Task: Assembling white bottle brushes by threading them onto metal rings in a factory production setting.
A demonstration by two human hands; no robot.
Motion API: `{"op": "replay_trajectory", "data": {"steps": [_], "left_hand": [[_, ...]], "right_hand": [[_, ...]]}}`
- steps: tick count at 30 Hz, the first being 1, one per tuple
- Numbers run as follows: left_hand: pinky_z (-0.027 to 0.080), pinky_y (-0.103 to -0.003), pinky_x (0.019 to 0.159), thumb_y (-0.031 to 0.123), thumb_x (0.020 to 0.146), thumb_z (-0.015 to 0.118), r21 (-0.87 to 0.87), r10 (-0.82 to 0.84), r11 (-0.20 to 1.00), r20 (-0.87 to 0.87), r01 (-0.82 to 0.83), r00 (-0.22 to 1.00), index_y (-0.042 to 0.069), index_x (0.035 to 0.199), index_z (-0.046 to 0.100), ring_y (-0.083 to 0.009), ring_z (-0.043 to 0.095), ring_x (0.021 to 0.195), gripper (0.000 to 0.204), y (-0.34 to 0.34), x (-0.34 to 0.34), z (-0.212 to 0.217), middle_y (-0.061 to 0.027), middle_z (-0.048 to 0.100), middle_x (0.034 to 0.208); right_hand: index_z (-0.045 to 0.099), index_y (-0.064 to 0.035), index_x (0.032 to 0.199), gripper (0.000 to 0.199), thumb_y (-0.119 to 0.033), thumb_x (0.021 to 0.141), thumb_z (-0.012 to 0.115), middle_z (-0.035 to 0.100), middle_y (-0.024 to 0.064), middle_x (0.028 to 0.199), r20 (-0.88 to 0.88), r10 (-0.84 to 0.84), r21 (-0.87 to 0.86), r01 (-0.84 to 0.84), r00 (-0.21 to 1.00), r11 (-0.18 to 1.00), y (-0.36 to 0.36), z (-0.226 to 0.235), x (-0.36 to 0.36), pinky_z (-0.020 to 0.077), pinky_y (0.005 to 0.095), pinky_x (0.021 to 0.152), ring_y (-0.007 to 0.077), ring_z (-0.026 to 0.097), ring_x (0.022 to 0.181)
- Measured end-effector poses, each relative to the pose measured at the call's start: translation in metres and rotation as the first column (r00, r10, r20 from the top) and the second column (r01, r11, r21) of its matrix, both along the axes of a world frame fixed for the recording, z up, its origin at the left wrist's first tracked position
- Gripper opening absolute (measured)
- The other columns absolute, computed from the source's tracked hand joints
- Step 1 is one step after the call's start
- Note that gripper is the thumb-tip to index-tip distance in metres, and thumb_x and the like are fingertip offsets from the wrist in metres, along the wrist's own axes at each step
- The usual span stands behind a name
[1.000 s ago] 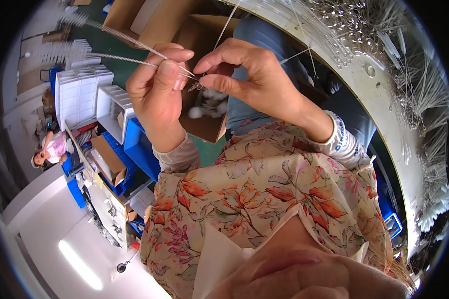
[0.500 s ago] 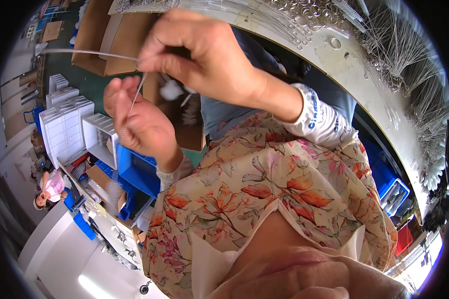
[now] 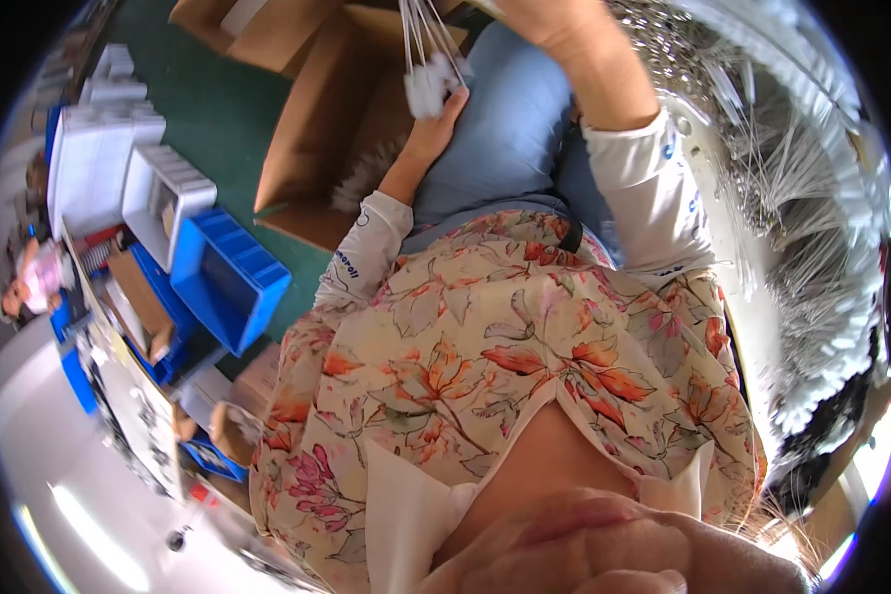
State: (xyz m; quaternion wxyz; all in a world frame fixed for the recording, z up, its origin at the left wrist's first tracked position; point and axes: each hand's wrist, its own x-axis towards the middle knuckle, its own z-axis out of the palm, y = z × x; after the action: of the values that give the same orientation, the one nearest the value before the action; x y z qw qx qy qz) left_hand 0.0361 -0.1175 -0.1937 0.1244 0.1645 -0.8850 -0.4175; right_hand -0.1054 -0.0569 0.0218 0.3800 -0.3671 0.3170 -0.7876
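Over my lap, my left hand is closed around a small bundle of thin wire brushes with fluffy white ends. Their slim stems run up toward the top edge of the view. My right hand is at the top edge, right of that bundle; its fingers are cut off, so what it holds cannot be seen. Beside my left forearm, an open cardboard box has more white bristles inside.
A bench curves along the right, piled with thin wires and white bristled brushes and metal rings. To the left stand white crates and a blue bin on a green floor. Another person sits farther left.
Both hands have moved up and to the right, away from the twisted wire they were handling. My left hand, open before, now holds white-ended brushes. The view has shifted too.
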Motion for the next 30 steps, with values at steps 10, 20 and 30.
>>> {"op": "replay_trajectory", "data": {"steps": [10,20,30], "left_hand": [[0.05,-0.028,0.078,0.017,0.091,0.054,0.892,0.651,0.371,-0.05,-0.26,0.758,-0.002,0.103,0.06,-0.0175,0.062,0.087,0.024,-0.024,0.139,0.019,-0.0103,0.065,0.095],[0.051,-0.027,0.075,0.015,0.091,0.053,0.926,0.748,0.291,-0.063,-0.242,0.661,-0.001,0.1,0.06,-0.0151,0.062,0.082,0.02,-0.044,0.158,0.003,-0.0094,0.065,0.093],[0.052,-0.034,0.077,0.01,0.092,0.05,0.946,0.82,0.29,-0.169,-0.143,0.547,-0.003,0.105,0.057,-0.0184,0.061,0.084,0.02,-0.055,0.142,0.038,-0.0136,0.063,0.098]], "right_hand": [[0.059,-0.0064,0.082,0.005,-0.005,0.086,0.061,0.059,-0.0028,0.079,-0.348,0.273,0.182,-0.221,0.897,0.958,-0.047,0.036,0.033,0.0427,0.0185,0.066,0.0048,0.053,0.073],[0.058,-0.0055,0.087,0.005,-0.01,0.089,0.057,0.063,0.0042,0.08,-0.573,0.223,0.221,-0.113,0.789,0.969,-0.091,0.035,0.057,0.0495,0.0217,0.069,0.0105,0.06,0.074],[0.053,-0.0017,0.091,0.009,-0.01,0.091,0.054,0.061,0.0074,0.083,-0.541,0.227,0.278,-0.082,0.81,0.957,-0.071,-0.026,0.081,0.0486,0.023,0.069,0.014,0.06,0.078]]}}
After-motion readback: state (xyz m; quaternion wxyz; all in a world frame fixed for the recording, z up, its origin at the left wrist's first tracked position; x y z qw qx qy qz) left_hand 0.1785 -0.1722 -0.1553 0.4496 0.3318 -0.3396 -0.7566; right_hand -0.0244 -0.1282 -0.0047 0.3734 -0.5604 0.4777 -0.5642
